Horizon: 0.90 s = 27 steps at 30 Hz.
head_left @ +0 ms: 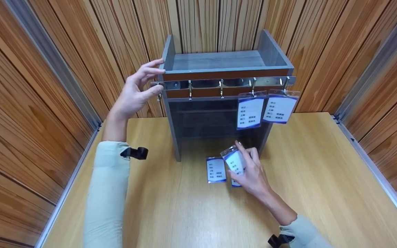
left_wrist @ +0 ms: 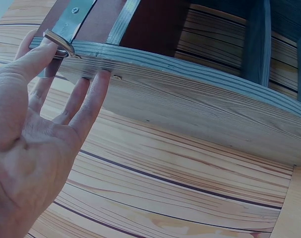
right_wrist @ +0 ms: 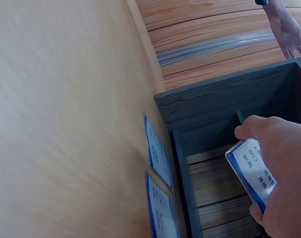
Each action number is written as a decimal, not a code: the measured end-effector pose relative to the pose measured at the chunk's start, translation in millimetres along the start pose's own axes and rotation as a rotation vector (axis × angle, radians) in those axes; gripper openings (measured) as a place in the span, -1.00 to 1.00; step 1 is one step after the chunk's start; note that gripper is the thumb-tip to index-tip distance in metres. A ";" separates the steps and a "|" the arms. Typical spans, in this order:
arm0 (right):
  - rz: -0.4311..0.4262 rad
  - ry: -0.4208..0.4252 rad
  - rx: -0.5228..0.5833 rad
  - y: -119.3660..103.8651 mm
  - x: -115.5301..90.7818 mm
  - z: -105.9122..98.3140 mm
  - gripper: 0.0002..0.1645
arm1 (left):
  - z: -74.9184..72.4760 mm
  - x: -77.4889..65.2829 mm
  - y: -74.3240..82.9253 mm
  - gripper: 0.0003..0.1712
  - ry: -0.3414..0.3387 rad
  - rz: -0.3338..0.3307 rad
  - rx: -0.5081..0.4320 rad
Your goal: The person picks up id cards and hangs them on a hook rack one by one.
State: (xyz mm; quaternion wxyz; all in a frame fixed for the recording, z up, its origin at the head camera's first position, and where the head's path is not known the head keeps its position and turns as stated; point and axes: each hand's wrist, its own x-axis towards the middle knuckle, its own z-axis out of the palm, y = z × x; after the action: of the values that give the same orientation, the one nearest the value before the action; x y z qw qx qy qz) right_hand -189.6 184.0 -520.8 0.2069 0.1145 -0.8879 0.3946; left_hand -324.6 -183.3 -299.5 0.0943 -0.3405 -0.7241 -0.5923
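Head view, lower centre: right hand pinches a badge a loose grip could drop; left hand, fingers spread, touches shelf

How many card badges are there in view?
5. Two badges hang from the rightmost hooks, one is in the right hand, and two lie on the table, one partly hidden in the head view.

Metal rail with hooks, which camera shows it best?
The head view: nearly the whole metal rail shows. The left wrist view shows one end close up; the right wrist view doesn't show it clearly.
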 end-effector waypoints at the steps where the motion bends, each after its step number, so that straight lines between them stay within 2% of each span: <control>1: -0.003 0.006 0.002 -2.2 1.0 0.6 0.20 | 0.0 -0.1 -0.1 -0.57 -0.001 -0.001 -0.004; 27: -0.164 0.105 0.084 -61.4 33.7 6.9 0.18 | -0.5 0.0 -1.3 -0.57 -0.006 -0.001 -0.022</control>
State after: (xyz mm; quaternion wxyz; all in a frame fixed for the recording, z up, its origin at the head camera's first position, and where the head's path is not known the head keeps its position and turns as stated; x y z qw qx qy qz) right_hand -198.9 136.8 -469.4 0.2797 0.1745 -0.8461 0.4189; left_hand -325.5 -183.8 -300.5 0.0882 -0.3429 -0.7179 -0.5994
